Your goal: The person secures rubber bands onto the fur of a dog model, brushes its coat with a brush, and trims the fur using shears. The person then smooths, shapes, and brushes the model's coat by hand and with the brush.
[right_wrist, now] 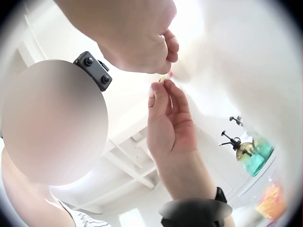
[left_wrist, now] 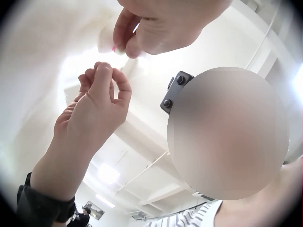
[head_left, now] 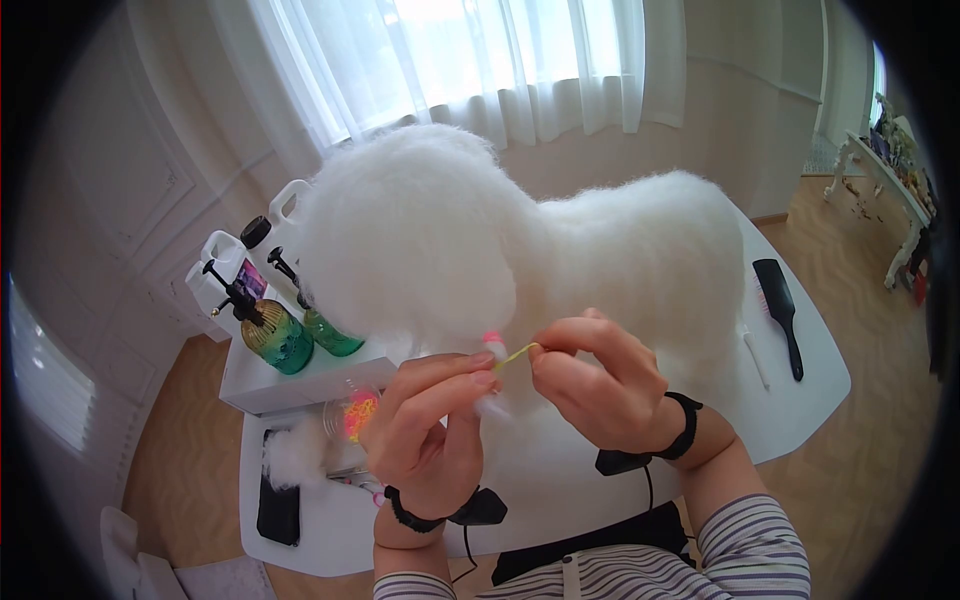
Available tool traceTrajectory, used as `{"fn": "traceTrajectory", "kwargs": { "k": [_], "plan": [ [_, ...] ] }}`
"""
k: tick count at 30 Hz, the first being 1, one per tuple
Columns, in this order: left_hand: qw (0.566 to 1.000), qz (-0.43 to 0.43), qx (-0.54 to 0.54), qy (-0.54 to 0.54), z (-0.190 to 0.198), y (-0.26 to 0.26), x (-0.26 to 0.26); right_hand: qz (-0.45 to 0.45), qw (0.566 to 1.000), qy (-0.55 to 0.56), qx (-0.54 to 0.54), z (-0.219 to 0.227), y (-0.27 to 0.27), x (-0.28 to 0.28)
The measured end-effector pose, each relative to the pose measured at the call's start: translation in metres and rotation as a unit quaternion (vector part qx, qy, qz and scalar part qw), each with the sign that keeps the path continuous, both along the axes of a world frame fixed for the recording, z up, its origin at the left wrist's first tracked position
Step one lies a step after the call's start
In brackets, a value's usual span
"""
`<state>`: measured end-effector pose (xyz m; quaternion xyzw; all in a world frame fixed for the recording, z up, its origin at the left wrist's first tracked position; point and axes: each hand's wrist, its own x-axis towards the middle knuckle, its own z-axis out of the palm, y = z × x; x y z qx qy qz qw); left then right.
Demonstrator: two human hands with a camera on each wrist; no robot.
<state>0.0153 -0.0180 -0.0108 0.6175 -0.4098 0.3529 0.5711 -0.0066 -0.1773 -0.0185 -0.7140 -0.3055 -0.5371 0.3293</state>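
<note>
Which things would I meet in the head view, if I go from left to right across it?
Leftmost green spray bottle, pink and orange bands, left hand, yellow band, right hand, black brush, ornate white table.

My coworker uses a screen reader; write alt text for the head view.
A person's left hand and right hand hold a thin yellow band in front of a fluffy white animal-shaped form on a white table. Spray bottles stand at picture left; a black brush lies at right.
</note>
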Motion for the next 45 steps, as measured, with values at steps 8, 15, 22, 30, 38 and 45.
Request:
{"fn": "traceTrajectory", "kwargs": {
  "k": [8,15,22,30,38,45],
  "plan": [
    [0.982,0.080,0.095,-0.141,0.003,-0.001,0.002,-0.229,0.963,-0.126,-0.057,0.000,-0.001,0.004],
    [0.969,0.110,0.123,-0.181,0.003,0.000,-0.001,-0.140,0.977,-0.160,-0.008,-0.006,0.006,0.015],
    [0.968,0.134,0.115,-0.178,0.004,0.004,-0.002,-0.039,0.994,-0.103,-0.001,-0.002,0.009,0.006],
    [0.976,0.131,0.104,-0.137,0.003,0.003,-0.003,0.021,0.996,-0.080,0.019,0.000,0.004,0.008],
    [0.969,0.132,0.111,-0.177,0.005,0.000,-0.004,-0.176,0.980,-0.087,-0.017,0.009,0.002,0.012],
    [0.971,0.122,0.103,-0.181,0.002,-0.002,0.002,-0.250,0.954,-0.152,-0.057,0.023,-0.003,0.010]
  ]
}}
